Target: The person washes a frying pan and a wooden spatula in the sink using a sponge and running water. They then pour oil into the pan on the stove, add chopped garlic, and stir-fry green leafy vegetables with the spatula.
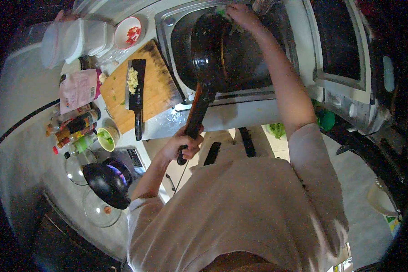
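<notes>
My left hand [185,144] is closed around the long dark handle of a black pan [209,47], which is tilted over the sink [180,51]. At the far side of the sink, my right hand [241,17] is at the pan's far rim, with something green and blurred at its fingers; its exact grip cannot be made out. To the left, a wooden cutting board [159,81] lies at the sink's edge. A black cleaver [140,98] rests flat on it, with chopped pale pieces [132,80], perhaps garlic, on the blade.
A white bowl [122,29] holds red pieces. Plastic containers [88,39], a pink bag [78,90], bottles [78,124] and a small cup [108,138] line the left. A black wok [105,182] sits by a lit burner [119,173], near glass lids [102,217]. A microwave oven [343,85] stands right.
</notes>
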The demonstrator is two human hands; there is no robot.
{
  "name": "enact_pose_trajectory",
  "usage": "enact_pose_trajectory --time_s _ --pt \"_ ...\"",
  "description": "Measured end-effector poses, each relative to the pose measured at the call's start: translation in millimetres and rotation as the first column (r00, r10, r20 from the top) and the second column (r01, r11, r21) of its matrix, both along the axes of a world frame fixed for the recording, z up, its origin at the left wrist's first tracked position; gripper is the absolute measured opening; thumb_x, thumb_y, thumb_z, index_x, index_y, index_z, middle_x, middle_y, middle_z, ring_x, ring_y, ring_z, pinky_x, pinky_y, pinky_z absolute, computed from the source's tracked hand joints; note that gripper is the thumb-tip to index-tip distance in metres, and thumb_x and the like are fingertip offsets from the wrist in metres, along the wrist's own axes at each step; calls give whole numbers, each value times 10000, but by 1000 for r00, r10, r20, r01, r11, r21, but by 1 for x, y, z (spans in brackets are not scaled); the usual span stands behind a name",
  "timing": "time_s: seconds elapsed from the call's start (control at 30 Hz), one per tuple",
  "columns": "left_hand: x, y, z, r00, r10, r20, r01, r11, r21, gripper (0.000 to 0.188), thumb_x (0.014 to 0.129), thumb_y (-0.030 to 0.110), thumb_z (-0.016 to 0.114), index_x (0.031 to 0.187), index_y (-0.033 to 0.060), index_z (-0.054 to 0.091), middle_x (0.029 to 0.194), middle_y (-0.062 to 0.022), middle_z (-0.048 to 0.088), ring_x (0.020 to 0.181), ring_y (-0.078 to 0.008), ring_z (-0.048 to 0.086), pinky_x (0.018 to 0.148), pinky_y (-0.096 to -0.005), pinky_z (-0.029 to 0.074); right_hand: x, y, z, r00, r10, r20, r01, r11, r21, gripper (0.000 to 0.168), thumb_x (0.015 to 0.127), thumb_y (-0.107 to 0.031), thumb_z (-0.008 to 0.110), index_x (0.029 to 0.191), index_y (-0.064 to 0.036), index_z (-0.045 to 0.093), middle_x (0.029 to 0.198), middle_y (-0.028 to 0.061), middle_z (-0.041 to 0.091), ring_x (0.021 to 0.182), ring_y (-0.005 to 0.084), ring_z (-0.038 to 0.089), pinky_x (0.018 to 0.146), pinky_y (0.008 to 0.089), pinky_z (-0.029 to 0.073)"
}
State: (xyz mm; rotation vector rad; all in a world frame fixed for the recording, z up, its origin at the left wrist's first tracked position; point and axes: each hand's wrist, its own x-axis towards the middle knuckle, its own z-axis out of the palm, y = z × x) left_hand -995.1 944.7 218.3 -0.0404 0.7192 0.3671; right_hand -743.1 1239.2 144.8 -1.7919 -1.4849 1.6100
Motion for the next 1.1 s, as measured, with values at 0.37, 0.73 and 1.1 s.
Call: enact_pose_trajectory --time_s 0.37,0.73,1.1 --pt "4 3 11 997 3 -77 -2 1000 10 372 648 -52 475 965 99 351 595 -16 358 382 -63 317 324 -198 222 -25 -100 30 989 110 -96 30 488 872 297 791 -158 625 1075 -74 604 1163 81 565 1150 242 478 962 332 370" --pt "5 5 9 985 -19 -174 36 995 96 395 660 -36 496 1011 94 371 599 -3 368 388 -63 323 332 -202 250 -38 -178 40 930 364 47 -166 303 939 216 757 -71 604 967 -20 612 1114 79 589 1145 240 486 960 377 393" --pt "17 11 10 973 -5 -231 46 984 173 462 666 -7 539 1090 91 385 647 -1 413 383 -63 327 311 -212 249 -56 -178 50 964 139 226 -251 199 947 275 664 -153 672 920 -84 598 1115 53 549 1079 244 486 979 415 350"
